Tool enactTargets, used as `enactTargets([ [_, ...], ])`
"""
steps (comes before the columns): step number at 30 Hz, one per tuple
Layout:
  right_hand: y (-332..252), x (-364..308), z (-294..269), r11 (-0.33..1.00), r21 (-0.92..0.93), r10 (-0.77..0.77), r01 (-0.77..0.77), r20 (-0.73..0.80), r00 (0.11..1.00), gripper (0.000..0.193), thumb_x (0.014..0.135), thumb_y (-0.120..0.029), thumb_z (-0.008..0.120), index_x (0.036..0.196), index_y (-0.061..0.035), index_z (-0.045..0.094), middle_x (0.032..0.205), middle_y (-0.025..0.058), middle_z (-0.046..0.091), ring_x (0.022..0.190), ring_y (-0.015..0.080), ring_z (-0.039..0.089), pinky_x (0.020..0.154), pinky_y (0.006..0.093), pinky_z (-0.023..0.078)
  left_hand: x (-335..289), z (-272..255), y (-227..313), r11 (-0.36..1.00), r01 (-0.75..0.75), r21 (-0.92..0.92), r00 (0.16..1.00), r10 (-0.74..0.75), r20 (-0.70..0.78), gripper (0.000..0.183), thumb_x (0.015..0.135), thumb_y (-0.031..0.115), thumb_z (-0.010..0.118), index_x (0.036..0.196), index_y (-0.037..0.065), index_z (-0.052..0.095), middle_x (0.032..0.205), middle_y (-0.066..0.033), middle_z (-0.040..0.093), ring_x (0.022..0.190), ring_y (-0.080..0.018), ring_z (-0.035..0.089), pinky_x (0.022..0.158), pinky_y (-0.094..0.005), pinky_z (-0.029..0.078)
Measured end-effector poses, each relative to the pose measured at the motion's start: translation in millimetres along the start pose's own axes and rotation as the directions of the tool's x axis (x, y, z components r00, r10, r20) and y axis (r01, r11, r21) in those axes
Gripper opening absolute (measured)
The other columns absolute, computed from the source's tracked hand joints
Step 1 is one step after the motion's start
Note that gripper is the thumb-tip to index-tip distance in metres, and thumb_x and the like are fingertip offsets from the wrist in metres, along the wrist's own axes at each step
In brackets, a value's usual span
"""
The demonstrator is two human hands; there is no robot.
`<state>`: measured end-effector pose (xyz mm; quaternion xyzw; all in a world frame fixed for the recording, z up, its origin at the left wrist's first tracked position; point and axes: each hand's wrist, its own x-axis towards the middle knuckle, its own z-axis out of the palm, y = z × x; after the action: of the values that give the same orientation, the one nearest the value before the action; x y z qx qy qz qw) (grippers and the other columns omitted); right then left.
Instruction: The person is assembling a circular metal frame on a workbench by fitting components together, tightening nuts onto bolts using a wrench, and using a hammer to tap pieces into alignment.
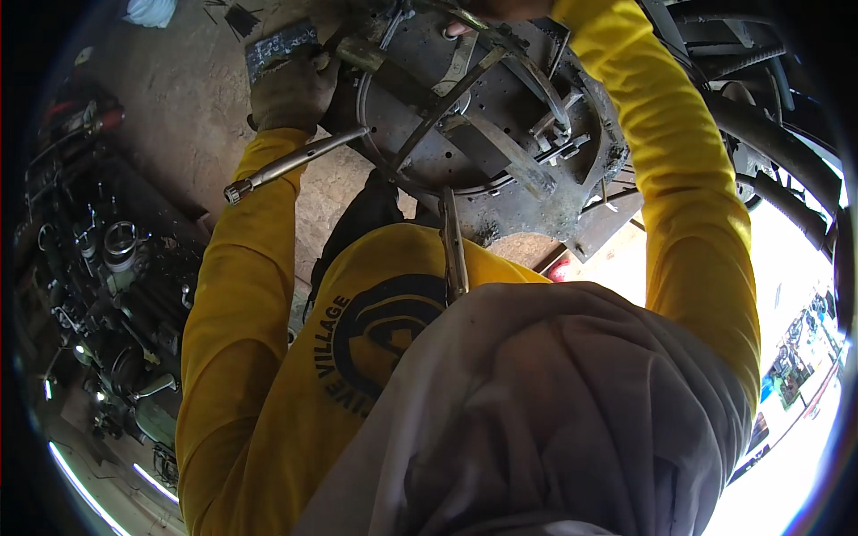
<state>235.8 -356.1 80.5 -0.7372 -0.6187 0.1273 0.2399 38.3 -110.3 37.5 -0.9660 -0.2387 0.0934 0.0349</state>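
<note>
Probably, the metal frame point(483, 100), set ahead between 2 hands, is best steadied evenly — the left hand point(290, 92) is placed by its edge, the right hand point(508, 8) is mostly cropped; neither grip can be told.

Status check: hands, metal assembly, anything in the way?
Left hand by metal assembly's left side, grip unclear. Right hand at far side, cut off by frame edge. Metal tube crosses left sleeve in view.

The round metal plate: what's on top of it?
Metal strips and bars, some curved, cross over the round plate. Whatever lies right beneath them is covered, so I can't see it.
</note>
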Motion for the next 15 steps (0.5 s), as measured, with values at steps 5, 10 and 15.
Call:
enactTargets([
  [5, 18, -75, 18, 0.781, -0.601, -0.256, 0.168, -0.063, 0.965, 0.021, 0.08, -0.025, 0.076, 0.089, -0.0067, 0.074, 0.078, 0.0129, 0.066, 0.073, 0.0353, 0.061, 0.065, 0.0455, 0.048, 7, 25, -24, 0.985, -0.167, 0.044, 0.985, 0.169, -0.035, 0.055, 0.094, 0.064, 0.045, 0.124, 0.022, 0.064, 0.108, -0.0182, 0.072, 0.1, -0.0407, 0.069, 0.087, -0.0507, 0.055],
  [10, -41, -141, 30, 0.901, -0.385, 0.084, -0.201, -0.3, 0.95, 0.028, 0.089, -0.04, 0.072, 0.081, -0.0128, 0.076, 0.077, 0.0048, 0.071, 0.074, 0.0275, 0.065, 0.07, 0.0385, 0.055, -1, 3, -4, 0.995, -0.087, -0.054, 0.996, 0.085, -0.023, 0.054, 0.094, 0.063, 0.047, 0.121, 0.02, 0.065, 0.102, -0.0212, 0.072, 0.098, -0.0398, 0.07, 0.082, -0.0498, 0.056],
  [15, -45, -137, 14, 0.887, -0.235, 0.32, -0.397, -0.306, 0.897, 0.015, 0.088, -0.028, 0.074, 0.087, -0.0128, 0.076, 0.085, 0.0037, 0.072, 0.087, 0.0248, 0.065, 0.075, 0.0379, 0.053, -2, 1, 0, 0.996, -0.078, -0.04, 0.995, 0.075, -0.066, 0.054, 0.095, 0.063, 0.044, 0.116, 0.018, 0.066, 0.099, -0.0222, 0.072, 0.097, -0.0391, 0.071, 0.079, -0.0493, 0.057],
])
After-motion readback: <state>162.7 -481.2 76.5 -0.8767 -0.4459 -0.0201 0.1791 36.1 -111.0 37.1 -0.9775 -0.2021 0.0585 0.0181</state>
